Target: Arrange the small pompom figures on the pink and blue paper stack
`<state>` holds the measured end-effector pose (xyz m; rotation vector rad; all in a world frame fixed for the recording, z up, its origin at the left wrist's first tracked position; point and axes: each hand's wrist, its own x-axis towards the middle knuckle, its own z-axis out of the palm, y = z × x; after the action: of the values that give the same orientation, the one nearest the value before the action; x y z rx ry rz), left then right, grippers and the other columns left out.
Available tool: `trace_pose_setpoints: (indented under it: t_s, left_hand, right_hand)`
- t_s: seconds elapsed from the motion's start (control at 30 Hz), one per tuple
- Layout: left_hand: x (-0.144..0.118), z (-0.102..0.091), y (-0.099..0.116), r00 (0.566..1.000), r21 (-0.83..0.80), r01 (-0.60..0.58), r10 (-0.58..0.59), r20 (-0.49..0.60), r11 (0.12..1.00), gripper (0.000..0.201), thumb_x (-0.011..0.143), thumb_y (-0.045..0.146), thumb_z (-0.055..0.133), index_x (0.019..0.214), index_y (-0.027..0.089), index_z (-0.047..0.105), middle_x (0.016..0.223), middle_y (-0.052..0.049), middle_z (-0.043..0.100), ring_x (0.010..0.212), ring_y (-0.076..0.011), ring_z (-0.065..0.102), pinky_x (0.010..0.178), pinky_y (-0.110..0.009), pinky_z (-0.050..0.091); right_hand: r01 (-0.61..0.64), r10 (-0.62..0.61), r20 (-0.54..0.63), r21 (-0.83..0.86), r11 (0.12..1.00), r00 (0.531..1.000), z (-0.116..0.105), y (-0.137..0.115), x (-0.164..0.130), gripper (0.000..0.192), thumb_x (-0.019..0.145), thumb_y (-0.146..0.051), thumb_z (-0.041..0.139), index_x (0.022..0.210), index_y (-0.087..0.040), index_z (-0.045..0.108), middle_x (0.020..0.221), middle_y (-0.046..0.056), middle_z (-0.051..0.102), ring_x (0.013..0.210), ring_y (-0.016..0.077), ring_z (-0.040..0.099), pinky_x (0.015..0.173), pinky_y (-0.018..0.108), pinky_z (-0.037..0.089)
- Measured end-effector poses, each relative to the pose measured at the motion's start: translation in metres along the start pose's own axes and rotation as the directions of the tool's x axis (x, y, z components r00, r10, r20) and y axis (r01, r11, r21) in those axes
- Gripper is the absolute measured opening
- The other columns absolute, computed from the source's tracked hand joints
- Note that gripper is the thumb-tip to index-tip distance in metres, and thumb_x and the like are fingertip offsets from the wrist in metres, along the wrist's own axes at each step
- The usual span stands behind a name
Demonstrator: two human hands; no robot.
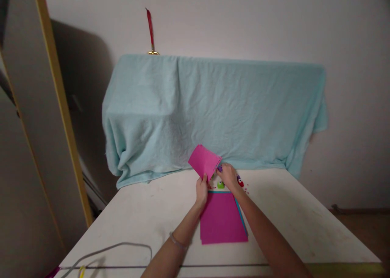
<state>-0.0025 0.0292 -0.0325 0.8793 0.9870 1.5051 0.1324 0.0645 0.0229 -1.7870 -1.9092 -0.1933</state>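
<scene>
Along the near edge of the white table (pixel 304 221), toward its left corner, a grey cable (pixel 122 247) loops loosely over the surface, well apart from the work. Further right, at the middle of the table, the left hand (pixel 201 190) is closed on the lower edge of a pink sheet (pixel 204 161), lifting it clear of the surface and tilting it up toward the far edge, seemingly so that its right edge is free to be worked on. Beneath the forearms, a stack of coloured paper (pixel 222 219) lies flat, squared up between the middle and the near edge, a pink sheet on top and a blue one peeping out along its right side; it looks kept there within easy reach. Just beyond the stack's far edge sits a small green punch (pixel 220 184), and a red one (pixel 240 182) lies just beside the right wrist. The right hand (pixel 229 175) is curled at the raised sheet's right edge over a small purple thing (pixel 219 169), probably another punch pressed onto the paper, though the fingers hide most of it. Tiny scraps (pixel 246 187) dot the table near the red punch. Behind the far edge hangs a pale blue cloth (pixel 213 107).
</scene>
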Motion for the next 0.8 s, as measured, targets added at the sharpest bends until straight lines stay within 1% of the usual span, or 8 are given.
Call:
trace_pose_setpoints:
  t_s: [0.07,0.17,0.23,0.33,0.43,0.5,0.6,0.8]
  left_hand:
    - [-0.002,0.001,0.001,1.000,0.001,-0.021,0.021,0.013,1.000,0.046,0.075,0.061,0.056,0.068,0.016,0.051,0.051,0.005,0.045,0.045,-0.0109,0.046,0.049,-0.026,0.046]
    - [-0.005,0.003,0.003,1.000,0.006,-0.025,0.025,-0.005,1.000,0.046,0.075,0.062,0.056,0.068,0.017,0.049,0.052,0.004,0.047,0.045,-0.0109,0.045,0.047,-0.025,0.043]
    - [-0.008,0.006,0.005,0.999,0.020,-0.037,0.037,0.000,0.999,0.048,0.075,0.063,0.055,0.065,0.017,0.048,0.050,0.004,0.046,0.044,-0.0102,0.043,0.046,-0.023,0.040]
    - [-0.013,0.010,0.013,0.996,0.026,-0.063,0.062,0.061,0.998,0.051,0.078,0.064,0.051,0.059,0.017,0.047,0.048,0.003,0.046,0.044,-0.0099,0.043,0.048,-0.023,0.037]
    - [-0.020,0.013,0.024,0.979,0.033,-0.112,0.105,0.174,0.993,0.053,0.082,0.062,0.049,0.056,0.015,0.051,0.049,0.001,0.049,0.047,-0.0107,0.047,0.052,-0.023,0.039]
    - [-0.024,0.014,0.031,0.972,0.075,-0.154,0.137,0.190,0.985,0.052,0.081,0.059,0.053,0.055,0.014,0.054,0.048,-0.001,0.051,0.046,-0.0110,0.048,0.053,-0.024,0.039]
    - [-0.028,0.017,0.036,0.963,0.134,-0.168,0.134,0.233,0.977,0.051,0.082,0.056,0.054,0.055,0.013,0.059,0.045,-0.002,0.054,0.046,-0.0128,0.051,0.056,-0.025,0.042]
    - [-0.034,0.019,0.035,0.948,0.131,-0.117,0.071,0.311,0.984,0.047,0.081,0.054,0.058,0.074,0.009,0.069,0.057,-0.009,0.065,0.052,-0.0171,0.060,0.066,-0.030,0.049]
  right_hand:
    - [0.022,0.017,-0.144,0.260,0.965,0.989,-0.006,0.006,-0.006,0.026,0.086,-0.036,0.056,0.100,-0.015,0.064,0.094,0.012,0.065,0.085,0.0226,0.060,0.079,0.032,0.044]
    - [0.044,0.133,-0.224,0.644,0.764,0.966,-0.014,0.015,-0.027,0.035,0.084,-0.042,0.058,0.110,-0.018,0.060,0.097,0.009,0.065,0.072,0.0185,0.060,0.070,0.031,0.049]
    - [0.053,0.195,-0.196,0.825,0.563,0.961,-0.019,0.017,-0.045,0.037,0.081,-0.043,0.062,0.110,-0.020,0.058,0.104,0.009,0.064,0.081,0.0192,0.062,0.071,0.031,0.051]
    - [0.038,0.228,-0.106,0.957,0.286,0.968,-0.026,0.014,-0.066,0.036,0.078,-0.040,0.069,0.105,-0.022,0.056,0.104,0.008,0.065,0.094,0.0209,0.062,0.080,0.033,0.051]
    - [-0.008,0.203,-0.015,0.993,0.115,0.979,-0.033,0.011,-0.072,0.037,0.076,-0.035,0.072,0.106,-0.024,0.053,0.112,0.008,0.065,0.101,0.0221,0.062,0.086,0.035,0.050]
    - [-0.042,0.201,0.027,0.997,0.071,0.979,-0.035,0.010,-0.072,0.043,0.075,-0.035,0.074,0.111,-0.024,0.052,0.115,0.009,0.065,0.102,0.0232,0.063,0.086,0.036,0.050]
    - [-0.078,0.220,0.062,0.995,0.065,0.973,-0.033,0.012,-0.069,0.051,0.076,-0.037,0.072,0.121,-0.023,0.052,0.117,0.011,0.064,0.102,0.0238,0.063,0.084,0.035,0.051]
    - [-0.118,0.173,0.108,0.992,0.051,0.979,-0.031,0.014,-0.068,0.046,0.076,-0.042,0.072,0.114,-0.020,0.060,0.114,0.010,0.065,0.074,0.0180,0.063,0.063,0.028,0.051]
